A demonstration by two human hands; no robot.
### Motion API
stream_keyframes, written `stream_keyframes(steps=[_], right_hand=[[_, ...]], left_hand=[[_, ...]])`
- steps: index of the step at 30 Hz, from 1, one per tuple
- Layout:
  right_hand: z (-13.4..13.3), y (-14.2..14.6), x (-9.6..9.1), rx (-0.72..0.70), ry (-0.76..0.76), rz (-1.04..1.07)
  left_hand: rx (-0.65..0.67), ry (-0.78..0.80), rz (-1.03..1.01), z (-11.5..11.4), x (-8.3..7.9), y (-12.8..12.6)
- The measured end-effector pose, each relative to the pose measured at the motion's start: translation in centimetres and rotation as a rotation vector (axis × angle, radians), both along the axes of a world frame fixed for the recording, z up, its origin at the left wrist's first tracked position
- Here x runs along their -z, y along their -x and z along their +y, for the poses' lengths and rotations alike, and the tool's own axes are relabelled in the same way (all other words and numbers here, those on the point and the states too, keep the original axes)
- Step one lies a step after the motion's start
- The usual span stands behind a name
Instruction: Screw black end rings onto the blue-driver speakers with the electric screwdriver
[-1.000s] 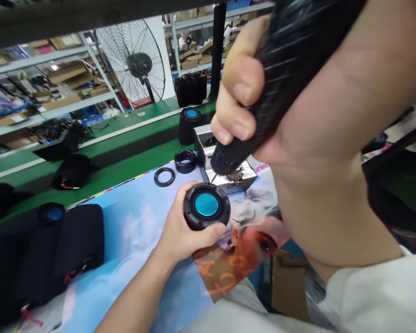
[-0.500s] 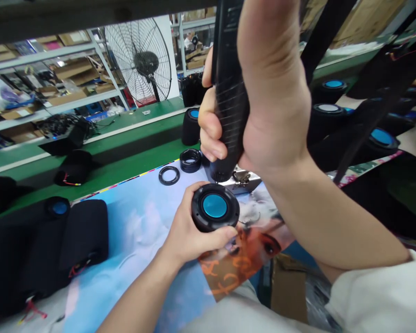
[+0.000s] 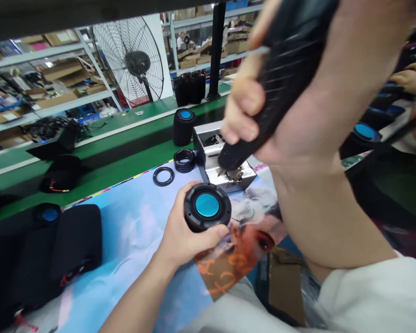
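Note:
My left hand (image 3: 180,238) is wrapped round a black round speaker (image 3: 207,206), its turquoise disc facing up and a black ring about it. My right hand (image 3: 308,115) grips a black electric screwdriver (image 3: 280,78), tilted with its lower end to the left. The driver's tip is over the front of a silver metal screw feeder (image 3: 210,159), just behind the speaker; whether it touches is unclear. Left of the feeder lie a flat black ring (image 3: 163,176) and a stack of black rings (image 3: 184,160).
A printed sheet (image 3: 135,231) covers the near bench. Black speakers (image 3: 50,245) with red wires lie at the left; another speaker (image 3: 184,129) stands behind on the green bench. A black post (image 3: 217,51) rises at the back. Another person's hand (image 3: 414,76) shows at far right.
The electric screwdriver in my right hand has gone from above the speaker's rim to the screw feeder, tilting over to the right at its top. My left hand still holds the speaker.

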State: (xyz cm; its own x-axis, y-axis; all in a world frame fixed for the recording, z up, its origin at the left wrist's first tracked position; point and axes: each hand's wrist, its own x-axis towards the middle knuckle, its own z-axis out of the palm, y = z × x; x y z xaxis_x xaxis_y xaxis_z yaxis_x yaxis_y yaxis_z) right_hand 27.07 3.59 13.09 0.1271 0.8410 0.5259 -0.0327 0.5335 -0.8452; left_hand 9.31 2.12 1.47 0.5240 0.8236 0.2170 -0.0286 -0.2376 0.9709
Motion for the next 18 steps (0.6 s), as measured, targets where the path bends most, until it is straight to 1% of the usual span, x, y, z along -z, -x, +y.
stream_keyframes(steps=[4,9,12,14,15,16,18], right_hand=[[0.5,-2.1,2.0,0.121,-0.008,0.049],[1.9,-3.4,4.5,0.322,-0.041,0.209],[2.2,-3.8,5.4,0.343,-0.034,0.235],[1.8,-3.9,5.1,0.322,0.007,0.233],[1.4,-3.9,4.6,0.304,0.021,0.234],[0.9,-3.8,3.9,0.292,0.012,0.245],[-0.5,-3.2,1.7,0.271,-0.08,0.298]], left_hand=[[0.007,0.002,0.006,0.0,-0.1,0.0],[-0.007,-0.023,-0.004,0.2,0.1,0.0],[0.006,-0.033,-0.019,0.3,0.3,0.0],[0.016,-0.028,-0.029,0.3,0.3,0.0],[0.022,-0.024,-0.032,0.4,0.4,0.0],[0.031,-0.019,-0.036,0.4,0.4,0.0],[0.053,-0.009,-0.045,0.5,0.4,0.1]])
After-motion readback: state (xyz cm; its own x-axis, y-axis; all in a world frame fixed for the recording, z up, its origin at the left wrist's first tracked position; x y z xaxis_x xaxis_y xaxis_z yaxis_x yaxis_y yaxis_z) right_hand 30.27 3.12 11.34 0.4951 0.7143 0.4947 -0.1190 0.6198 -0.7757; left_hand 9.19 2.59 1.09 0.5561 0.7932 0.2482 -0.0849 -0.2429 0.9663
